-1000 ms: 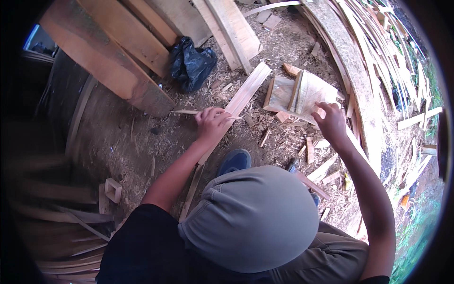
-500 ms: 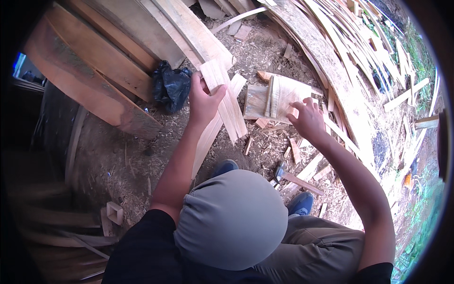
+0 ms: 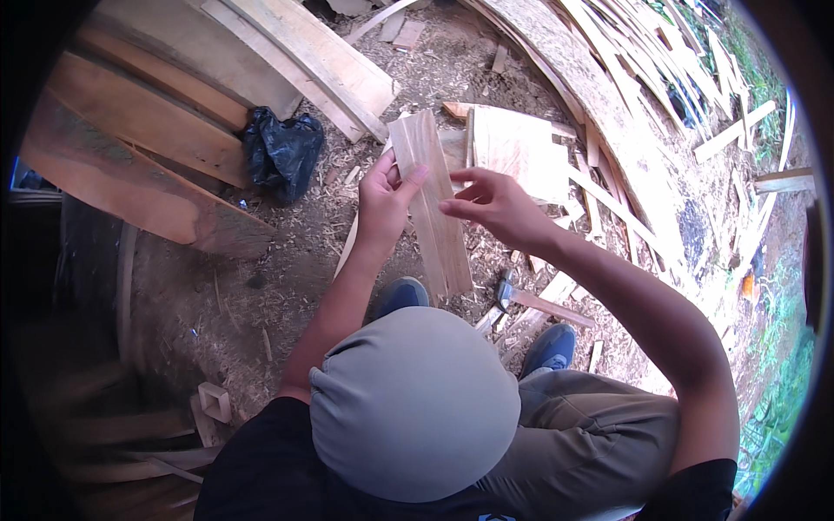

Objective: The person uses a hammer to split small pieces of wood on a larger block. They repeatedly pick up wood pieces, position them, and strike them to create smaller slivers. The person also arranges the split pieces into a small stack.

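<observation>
My left hand (image 3: 388, 195) grips a short pale wooden board (image 3: 431, 217) along its left edge, thumb on the face. The board slants upright in front of me, its lower end above the littered ground. Close to the board's right edge is my right hand (image 3: 497, 207), its thumb and forefinger apart and nothing seen between them. Beyond that hand, flat wooden pieces (image 3: 519, 152) lie stacked on the ground. Nearer my feet rests a hammer (image 3: 547, 306) with a wooden handle.
Long planks (image 3: 165, 122) lean at the upper left, beside a black plastic bag (image 3: 284, 154). A large curved slab (image 3: 565, 65) and a heap of thin wood strips (image 3: 634, 69) lie at the right. Wood shavings cover the ground; a small wooden frame (image 3: 214, 402) is at lower left.
My right hand has left the stacked flat pieces and come left beside the board. My left hand has brought the board lower and nearer to me. The view has shifted slightly.
</observation>
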A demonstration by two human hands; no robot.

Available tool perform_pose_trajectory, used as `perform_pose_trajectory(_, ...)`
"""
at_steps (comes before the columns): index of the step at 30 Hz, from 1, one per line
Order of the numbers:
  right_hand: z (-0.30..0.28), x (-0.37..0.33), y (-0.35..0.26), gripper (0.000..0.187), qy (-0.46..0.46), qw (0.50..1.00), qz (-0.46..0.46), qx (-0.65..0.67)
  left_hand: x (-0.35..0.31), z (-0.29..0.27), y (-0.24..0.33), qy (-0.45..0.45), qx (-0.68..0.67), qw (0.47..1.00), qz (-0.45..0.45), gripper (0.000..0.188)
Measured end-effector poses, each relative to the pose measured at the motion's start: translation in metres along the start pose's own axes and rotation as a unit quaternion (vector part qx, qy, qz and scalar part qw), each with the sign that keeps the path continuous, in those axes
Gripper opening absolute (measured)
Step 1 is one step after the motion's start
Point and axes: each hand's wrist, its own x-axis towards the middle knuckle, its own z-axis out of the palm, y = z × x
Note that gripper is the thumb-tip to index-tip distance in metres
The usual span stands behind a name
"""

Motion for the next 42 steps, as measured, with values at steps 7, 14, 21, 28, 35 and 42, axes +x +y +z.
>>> perform_pose_trajectory(7,0.005,-0.010,0.021,0.044,0.014,0.993,0.069,0.092,-0.009,0.014,-0.014,-0.010,0.046,0.996,-0.078,0.033)
perform_pose_trajectory(14,0.001,-0.027,0.042,0.041,0.005,0.989,0.117,0.094,-0.031,0.015,-0.035,-0.096,0.067,0.977,-0.181,0.027)
perform_pose_trajectory(21,0.000,-0.028,0.054,0.038,0.019,0.993,0.106,0.054,-0.035,0.017,-0.051,-0.088,0.082,0.984,-0.132,0.021)
perform_pose_trajectory(28,0.007,-0.028,0.052,0.035,0.074,0.994,0.065,-0.042,-0.037,0.020,-0.052,-0.062,0.096,0.989,-0.099,0.021)
perform_pose_trajectory(35,0.009,-0.032,0.036,0.034,0.101,0.990,0.060,-0.074,-0.036,0.021,-0.047,-0.044,0.132,0.988,-0.070,0.021)
perform_pose_trajectory(42,0.014,-0.033,0.024,0.031,0.125,0.991,0.005,-0.039,-0.030,0.016,-0.037,0.013,0.083,0.995,-0.060,0.017)
